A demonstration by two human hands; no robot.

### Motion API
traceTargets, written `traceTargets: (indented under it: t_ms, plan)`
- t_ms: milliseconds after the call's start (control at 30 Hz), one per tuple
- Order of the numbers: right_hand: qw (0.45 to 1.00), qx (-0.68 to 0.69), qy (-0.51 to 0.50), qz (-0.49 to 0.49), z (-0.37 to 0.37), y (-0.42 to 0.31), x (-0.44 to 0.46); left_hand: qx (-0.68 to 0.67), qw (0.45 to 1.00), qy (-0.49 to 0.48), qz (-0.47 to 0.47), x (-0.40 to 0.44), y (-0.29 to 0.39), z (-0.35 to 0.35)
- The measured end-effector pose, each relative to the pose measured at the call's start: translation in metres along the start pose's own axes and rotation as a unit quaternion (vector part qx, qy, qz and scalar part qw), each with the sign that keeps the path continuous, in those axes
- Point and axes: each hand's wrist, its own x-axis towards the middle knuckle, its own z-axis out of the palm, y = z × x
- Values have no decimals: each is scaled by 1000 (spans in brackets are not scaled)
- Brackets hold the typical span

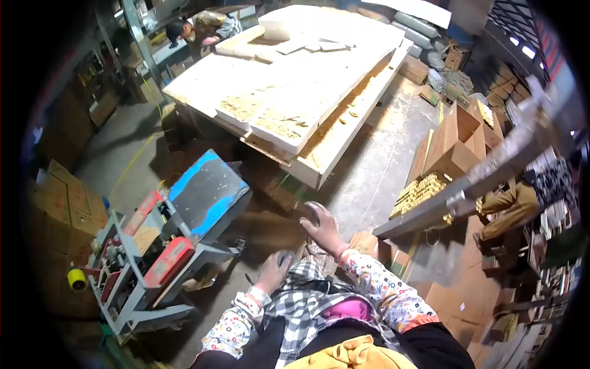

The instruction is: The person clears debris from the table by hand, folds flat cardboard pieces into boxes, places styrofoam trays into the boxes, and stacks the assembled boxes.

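Evidently the nearest large thing is the grey-framed machine (132,270), which stands at nine to ten o'clock from the left hand (272,270), the closer of the two to it. Its blue-edged panel (212,190) lies at about eleven o'clock from that hand, apart from it, and the two red bars (171,261) on the frame run slantwise, roughly from seven towards one. The left hand is low over the checked cloth (301,307), its fingers loosely bent; whether it has hold of anything, I cannot tell. The right hand (324,229) is further forward, fingers parted and half curved, with nothing seen in it. A flat carton (369,243) is just beside that hand at about four o'clock, and the metal beam (442,197) slants away at two to three. At twelve from both hands, well apart, the worktop (190,86) carries pale slabs (326,92) strewn with shavings. A large open carton (452,147) sits near two o'clock, beyond the brass-coloured pieces (421,192).
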Motion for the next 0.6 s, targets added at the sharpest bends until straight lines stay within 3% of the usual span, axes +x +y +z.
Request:
traceTargets:
  t_ms: [100, 167, 233, 267, 300, 333, 367, 400, 433, 467, 533, 567, 600]
  plan:
    - [998, 21, -3, 53, 6, 68, 101, -92, 989, 90, 69, 152, 49, -3]
    - [999, -22, 18, 30, -3, 125, 176, -40, 977, 164, 130, 262, 73, 21]
    - [998, -52, -16, 24, -22, 158, 249, -63, 983, 166, 46, 343, 100, 39]
    - [998, 1, -35, 49, -23, 179, 286, -192, 970, 137, -51, 380, 89, 64]
    - [998, 2, -56, 40, -17, 217, 318, -228, 958, 131, -112, 417, 78, 87]
    - [985, -19, -153, 79, -20, 242, 350, -263, 940, 130, -173, 455, 66, 110]
    - [963, -75, -246, 79, -12, 284, 379, -203, 945, 143, -212, 480, 59, 124]
    - [919, -135, -358, 95, -8, 316, 408, -45, 946, 117, -300, 494, 78, 113]
    - [853, -197, -470, 110, -6, 347, 436, 119, 910, 93, -387, 506, 80, 112]
    - [767, -279, -563, 133, 3, 384, 461, 70, 906, 115, -402, 507, 66, 115]
    - [781, -434, -435, 113, -9, 366, 498, -56, 924, 129, -355, 519, 33, 117]
    - [726, -485, -478, 89, -10, 392, 528, -121, 926, 133, -333, 525, 18, 118]
    - [820, -408, -383, 122, -19, 430, 543, -173, 909, 176, -335, 532, 11, 123]
